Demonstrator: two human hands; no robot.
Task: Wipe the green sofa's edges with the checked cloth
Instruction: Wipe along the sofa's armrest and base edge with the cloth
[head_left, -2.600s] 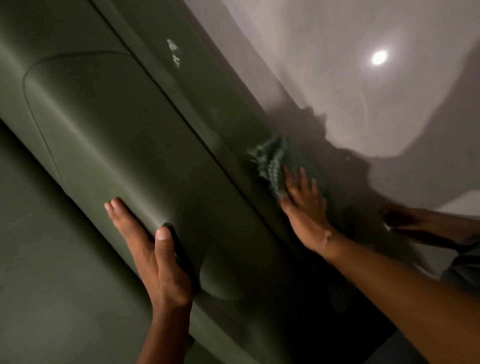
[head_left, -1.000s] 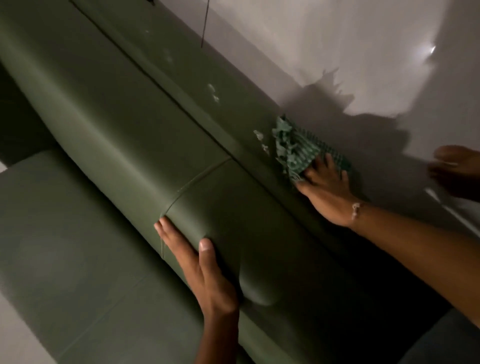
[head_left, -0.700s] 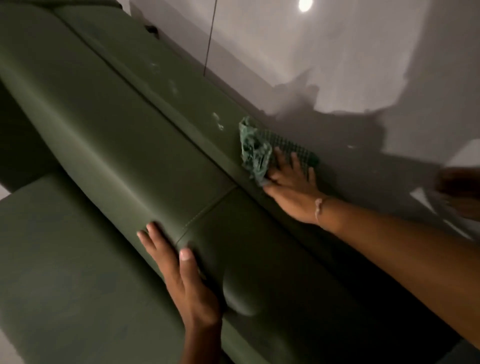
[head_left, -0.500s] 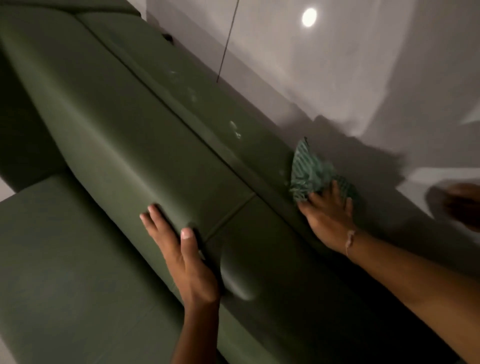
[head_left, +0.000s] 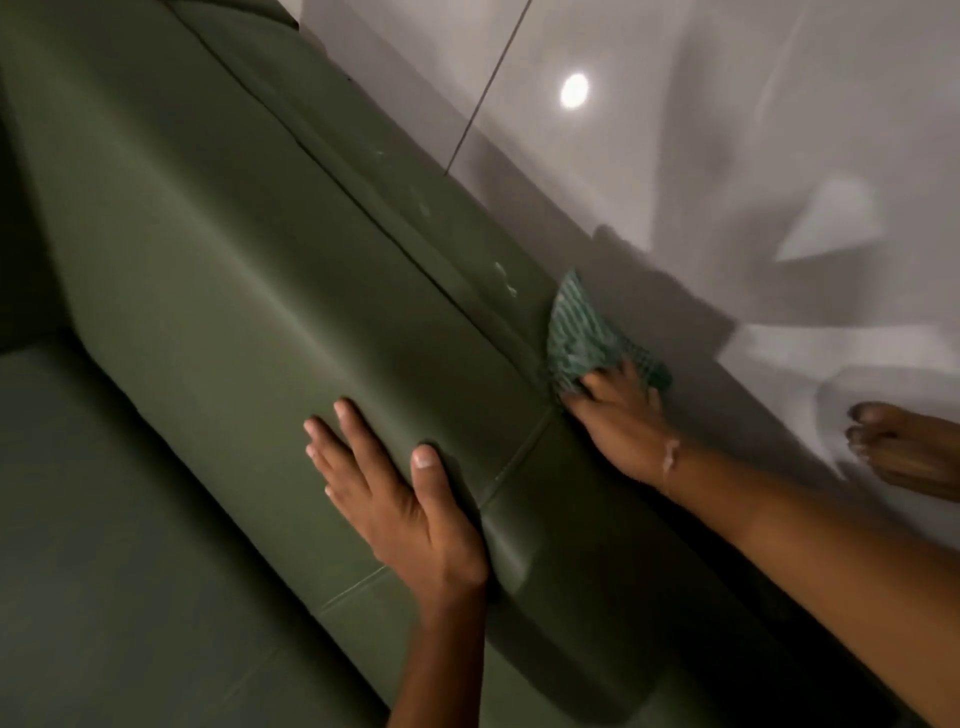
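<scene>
Right hand (head_left: 618, 415), fingers closed on the checked cloth (head_left: 584, 338), presses it onto the green sofa (head_left: 218, 270) back's far top edge; left hand (head_left: 395, 493), fingers open, braces the cushion.

Sofa (head_left: 223, 270) backrest runs diagonally, upper left to lower right; seat cushion (head_left: 130, 545) lies below-left of it. Floor (head_left: 727, 130) behind backrest, upper right. Left hand (head_left: 400, 499) flat on backrest front face. Right hand (head_left: 623, 415) on backrest top edge, pressing cloth (head_left: 582, 338) just ahead of fingers. Bare foot (head_left: 904, 447) on floor, far right.
</scene>
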